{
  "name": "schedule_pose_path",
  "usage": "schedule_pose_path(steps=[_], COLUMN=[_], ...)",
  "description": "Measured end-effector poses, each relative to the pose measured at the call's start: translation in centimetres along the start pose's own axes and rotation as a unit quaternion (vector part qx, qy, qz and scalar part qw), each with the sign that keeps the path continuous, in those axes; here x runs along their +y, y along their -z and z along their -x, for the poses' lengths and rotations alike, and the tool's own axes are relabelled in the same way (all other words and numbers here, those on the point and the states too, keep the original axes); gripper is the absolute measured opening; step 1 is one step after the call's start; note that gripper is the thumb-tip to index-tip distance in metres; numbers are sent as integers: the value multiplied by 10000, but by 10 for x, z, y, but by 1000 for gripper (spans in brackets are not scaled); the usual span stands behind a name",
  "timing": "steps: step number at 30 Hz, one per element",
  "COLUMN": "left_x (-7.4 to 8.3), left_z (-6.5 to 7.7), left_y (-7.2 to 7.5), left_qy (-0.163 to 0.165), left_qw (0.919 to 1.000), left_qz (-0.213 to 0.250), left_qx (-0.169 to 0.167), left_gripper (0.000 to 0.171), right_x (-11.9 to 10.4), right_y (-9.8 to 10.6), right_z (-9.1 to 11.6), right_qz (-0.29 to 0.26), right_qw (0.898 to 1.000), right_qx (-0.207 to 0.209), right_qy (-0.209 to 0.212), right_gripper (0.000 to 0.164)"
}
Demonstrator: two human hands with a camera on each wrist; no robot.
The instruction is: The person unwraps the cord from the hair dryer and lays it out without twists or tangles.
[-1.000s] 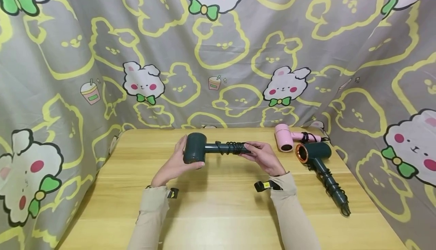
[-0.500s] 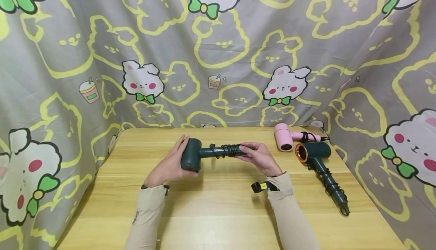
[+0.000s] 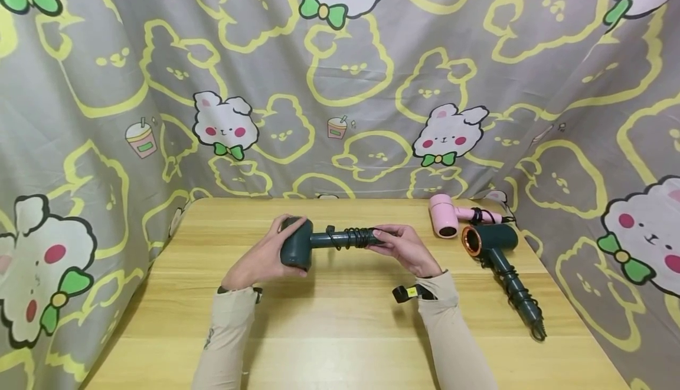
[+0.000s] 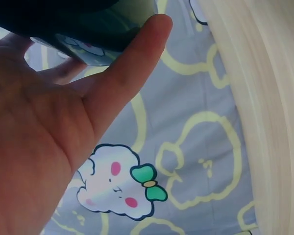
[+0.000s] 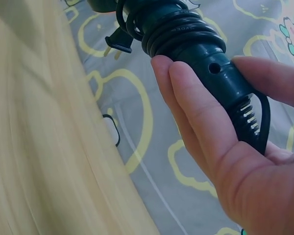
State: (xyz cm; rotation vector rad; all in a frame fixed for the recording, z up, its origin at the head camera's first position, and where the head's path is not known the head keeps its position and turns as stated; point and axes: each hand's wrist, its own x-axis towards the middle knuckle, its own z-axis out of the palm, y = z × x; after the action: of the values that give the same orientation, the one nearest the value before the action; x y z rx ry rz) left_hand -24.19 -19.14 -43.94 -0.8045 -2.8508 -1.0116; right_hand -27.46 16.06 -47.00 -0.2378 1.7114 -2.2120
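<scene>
Both hands hold a dark green hair dryer (image 3: 296, 247) sideways above the table, its head to the left and handle to the right. My left hand (image 3: 261, 257) grips the head, with the thumb along its near side and fingers over the top. In the left wrist view the thumb (image 4: 132, 68) lies against the glossy green body. My right hand (image 3: 408, 248) pinches the handle's end between thumb and fingers. A black cord (image 5: 186, 32) is coiled round the handle, and its two-pin plug (image 5: 119, 40) hangs beside the coils in the right wrist view.
At the table's right side lies a second dark green hair dryer (image 3: 494, 238) with a copper-coloured ring and a wrapped cord. A pink hair dryer (image 3: 443, 216) lies just behind it. Patterned grey curtain (image 3: 361, 160) encloses the wooden table (image 3: 329, 343) at the back and sides.
The held dryer has shifted slightly left and its head has tipped and dropped a little toward me. The left fingers have moved over the top of the head. The right hand keeps its pinch.
</scene>
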Motion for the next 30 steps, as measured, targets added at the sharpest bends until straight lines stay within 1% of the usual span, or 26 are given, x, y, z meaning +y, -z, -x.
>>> schedule_pose_path(steps=[3,7,9,12,13,16,19,22,25,26,28,29,30], left_x=[-1,-1,0,2,2,5,8,12,17,18,21,22,24], left_z=[0,2,3,5,6,7,8,9,10,10,10,9,9], left_y=[1,3,5,9,10,13,15,16,16,16,15,14,13], left_qy=[46,144,155,153,146,107,11,-57,-74,-85,-102,-118,-138], left_qw=[10000,9998,9997,9997,9997,9996,9995,9991,9984,9982,9977,9975,9972], left_qz=[-62,-82,-60,4,16,147,232,341,459,491,546,560,588], left_qx=[-63,-138,-164,-189,-198,-200,-207,-248,-309,-330,-380,-411,-447], left_gripper=[114,112,111,111,111,111,111,111,111,111,111,111,110], right_x=[0,0,0,0,1,2,3,3,6,8,12,14,17], right_y=[-1,1,3,10,12,21,25,21,13,10,6,4,4], right_z=[1,2,3,3,3,4,5,5,2,1,-4,-6,-9], right_qz=[8,-58,-101,-190,-227,-388,-517,-380,36,152,295,473,424], right_qw=[10000,10000,9997,9979,9965,9907,9888,9910,9895,9868,9782,9700,9644], right_qx=[18,-60,-197,-620,-792,-1285,-1387,-1281,-1444,-1613,-2050,-2341,-2550], right_qy=[-13,29,47,86,112,212,174,-13,-81,-34,175,449,555], right_gripper=[45,33,25,18,20,41,59,58,53,53,57,64,63])
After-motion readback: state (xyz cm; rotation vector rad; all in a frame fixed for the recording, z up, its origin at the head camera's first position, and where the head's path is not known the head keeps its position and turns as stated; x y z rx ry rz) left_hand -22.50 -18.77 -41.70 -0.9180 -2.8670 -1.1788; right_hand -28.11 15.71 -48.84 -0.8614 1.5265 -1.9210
